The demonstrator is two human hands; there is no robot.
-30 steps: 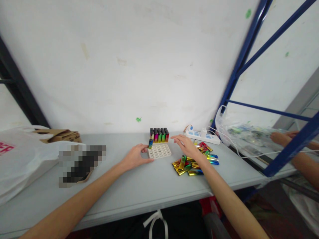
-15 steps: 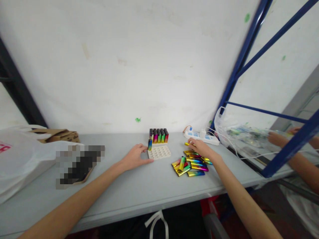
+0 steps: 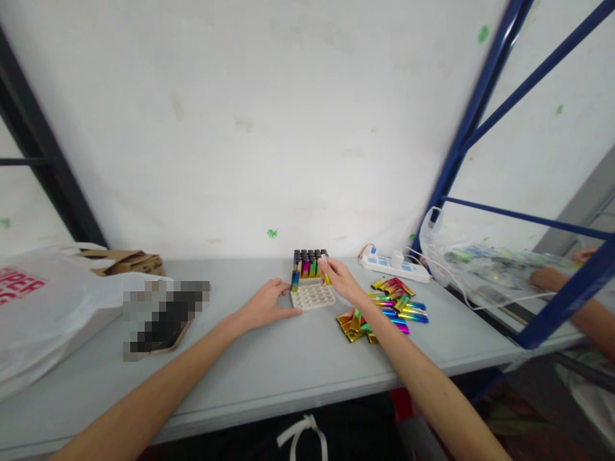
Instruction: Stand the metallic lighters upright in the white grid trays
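A white tray (image 3: 313,297) with rows of small compartments lies on the table. One blue-and-gold lighter (image 3: 295,282) stands upright at its back left corner. My left hand (image 3: 270,303) grips the tray's left side, with the thumb at the front corner and the fingers by the standing lighter. Over the tray's back right part, my right hand (image 3: 336,278) pinches a gold-coloured lighter (image 3: 327,279), mostly hidden by the fingers. Behind the tray stand rows of black-topped, colourful lighters (image 3: 305,264). To the right lies a loose pile of shiny rainbow lighters (image 3: 403,305), partly behind my right forearm.
A white power strip (image 3: 394,266) with cables lies at the back right, near a blue metal frame (image 3: 449,160). On the left are a white plastic bag (image 3: 52,307), cardboard (image 3: 127,262) and a blurred dark object (image 3: 168,317). Another person's hand (image 3: 550,279) shows at far right.
My right hand has moved left from the pile to above the tray, carrying a lighter. The pile has spread to the right. My left hand has stayed at the tray.
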